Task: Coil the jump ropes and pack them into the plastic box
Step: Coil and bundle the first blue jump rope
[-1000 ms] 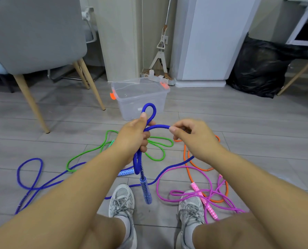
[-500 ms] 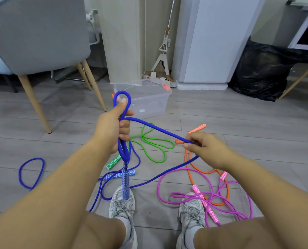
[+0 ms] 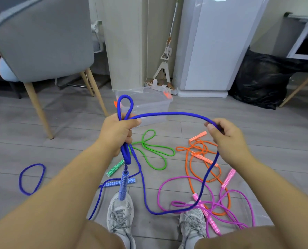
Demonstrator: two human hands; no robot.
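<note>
My left hand [image 3: 118,134] grips folded loops of the blue jump rope [image 3: 169,114]; a loop sticks up above the fist and a blue handle [image 3: 123,186] dangles below it. My right hand [image 3: 227,139] pinches the same rope farther along, so a span arcs between both hands. The rest of the blue rope trails down to the floor. The clear plastic box [image 3: 149,108] with orange latches stands open on the floor just beyond my hands. Green [image 3: 155,151], orange [image 3: 201,159] and pink [image 3: 212,203] ropes lie loose on the floor.
A grey chair [image 3: 41,42] on wooden legs stands at the left. A white cabinet [image 3: 212,45], a mop [image 3: 164,58] and a black bag [image 3: 264,78] line the back. My two shoes [image 3: 120,214] are at the bottom, among the ropes.
My right hand has slid right and upward along the blue rope, drawing out a longer span. My left hand stays holding the loops. More blue rope has been pulled in from the left floor.
</note>
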